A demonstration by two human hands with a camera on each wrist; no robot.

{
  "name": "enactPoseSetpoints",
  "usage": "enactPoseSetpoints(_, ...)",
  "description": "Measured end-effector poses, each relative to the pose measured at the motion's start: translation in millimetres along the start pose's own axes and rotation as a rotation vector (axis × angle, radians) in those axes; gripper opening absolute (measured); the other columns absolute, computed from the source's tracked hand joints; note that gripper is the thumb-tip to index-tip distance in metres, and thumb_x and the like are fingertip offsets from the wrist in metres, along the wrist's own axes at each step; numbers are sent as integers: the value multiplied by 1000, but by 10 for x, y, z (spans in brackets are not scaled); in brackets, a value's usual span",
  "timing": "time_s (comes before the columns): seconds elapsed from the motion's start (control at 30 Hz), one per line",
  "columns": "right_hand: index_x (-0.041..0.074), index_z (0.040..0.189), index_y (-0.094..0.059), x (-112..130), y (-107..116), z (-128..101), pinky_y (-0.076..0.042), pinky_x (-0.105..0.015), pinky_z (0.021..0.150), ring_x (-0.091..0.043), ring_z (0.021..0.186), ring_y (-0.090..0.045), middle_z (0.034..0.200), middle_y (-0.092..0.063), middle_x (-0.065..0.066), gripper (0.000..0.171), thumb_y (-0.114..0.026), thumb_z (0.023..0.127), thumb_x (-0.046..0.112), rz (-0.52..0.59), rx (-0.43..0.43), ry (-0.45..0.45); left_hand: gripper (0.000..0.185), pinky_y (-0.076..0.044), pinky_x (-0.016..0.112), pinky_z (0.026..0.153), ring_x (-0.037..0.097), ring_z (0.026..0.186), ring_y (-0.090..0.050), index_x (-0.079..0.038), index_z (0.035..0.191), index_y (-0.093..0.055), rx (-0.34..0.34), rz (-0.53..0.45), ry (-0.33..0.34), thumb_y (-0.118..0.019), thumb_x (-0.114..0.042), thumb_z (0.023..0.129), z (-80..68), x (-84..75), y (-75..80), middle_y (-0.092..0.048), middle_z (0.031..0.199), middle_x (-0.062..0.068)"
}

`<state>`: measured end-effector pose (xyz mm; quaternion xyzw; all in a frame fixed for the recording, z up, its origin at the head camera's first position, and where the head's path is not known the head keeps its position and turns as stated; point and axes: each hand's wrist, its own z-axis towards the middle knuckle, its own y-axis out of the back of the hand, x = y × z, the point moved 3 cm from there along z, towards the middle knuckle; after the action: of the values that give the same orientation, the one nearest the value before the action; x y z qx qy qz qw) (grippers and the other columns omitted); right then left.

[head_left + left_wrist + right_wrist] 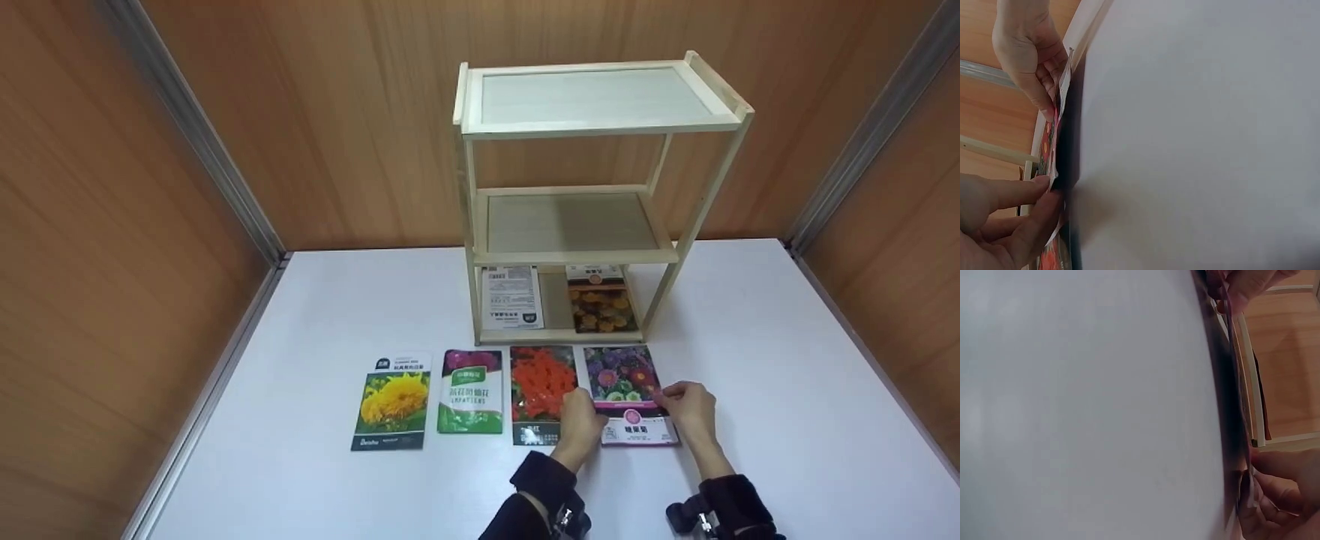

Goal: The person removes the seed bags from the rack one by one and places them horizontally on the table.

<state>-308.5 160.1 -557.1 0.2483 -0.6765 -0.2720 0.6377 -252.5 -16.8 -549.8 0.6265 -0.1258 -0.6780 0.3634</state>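
1. I see the purple packet (pixel 628 394) lying low and right of centre in the head view, last in a row of four packets on the white table (pixel 787 360).
2. My left hand (pixel 581 424) pinches its left edge; the left wrist view shows thumb and fingers (pixel 1027 188) closed on the thin edge, which is raised a little off the table.
3. My right hand (pixel 690 409) pinches its right edge, fingertips curled round it.
4. Touching the purple packet's left side is the red packet (pixel 541 390), partly under my left hand.
5. Further left lie the green packet (pixel 470 391) and the yellow packet (pixel 393 401), near each other but apart.
6. Just above the row, centre frame, stands the wooden shelf (pixel 592 195).
7. Its bottom level holds a white packet (pixel 511 297) on the left and an orange packet (pixel 600 300) on the right.
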Motion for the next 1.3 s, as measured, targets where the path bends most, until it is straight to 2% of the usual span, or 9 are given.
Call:
enactPoseSetpoints(0.1,-8,75,-62,21,3,-6,-40,-29,52,-24,61,-54,63,-59,-9,21,-69,73,11,-28,-22,23,16,-43,30,43,17,52,-57,-3,60,-58,20,69,34,-71,6,55,11,-22,-13,-58,57,8)
enactPoseSetpoints(0.2,-7,70,-61,33,1,-10,-40,-32,52,-26,61,-54,61,-58,-9,20,-70,71,11,-48,-44,38,17,-45,31,44,21,55,-59,-4,61,-58,41,154,47,-72,5,57,21,-45,-36,-58,58,8)
enactPoseSetpoints(0.33,-6,69,-60,40,-8,-13,-40,-34,53,-26,61,-53,62,-58,-11,19,-69,72,10,-64,-39,46,17,-45,31,44,22,55,-59,-6,60,-56,44,236,9,-71,4,60,17,-88,-26,-58,59,9)
enactPoseSetpoints(0.47,-7,74,-59,65,2,-31,-40,-31,51,-24,59,-53,63,-58,-11,21,-68,75,12,-83,-15,43,16,-45,30,44,22,56,-60,-7,60,-57,59,249,-22,-71,1,62,8,-117,40,-59,60,8)
enactPoseSetpoints(0.63,-8,81,-59,177,44,-84,-40,-28,46,-20,55,-53,64,-58,-10,23,-66,77,13,-87,-21,90,17,-45,29,46,21,58,-60,-7,63,-57,137,256,-63,-74,-9,67,12,-145,197,-58,61,6)
enactPoseSetpoints(0.8,-8,84,-58,397,47,-132,-44,-28,49,-20,58,-55,67,-58,-10,18,-64,77,7,-75,0,233,16,-45,27,48,17,59,-59,-5,67,-60,255,311,-116,-74,-14,70,78,-144,385,-61,64,6)
enactPoseSetpoints(0.9,-8,86,-58,538,22,-141,-46,-31,54,-21,63,-55,71,-58,-10,18,-65,76,5,-91,36,295,17,-45,27,46,16,58,-58,-5,64,-60,303,346,-153,-72,-14,71,167,-113,514,-61,65,6)
enactPoseSetpoints(1.07,-11,95,-56,783,-57,-108,-47,-36,63,-23,70,-54,77,-58,-13,26,-66,77,5,-129,120,344,20,-48,31,53,22,65,-59,-4,62,-58,311,396,-192,-72,-16,71,381,-38,736,-61,72,10)
enactPoseSetpoints(1.3,-10,108,-52,1111,-229,85,-46,-40,68,-29,79,-55,91,-57,-21,36,-64,79,10,-147,223,361,29,-47,35,74,30,87,-55,2,85,-62,338,432,-94,-73,-21,72,752,51,905,-58,93,17)
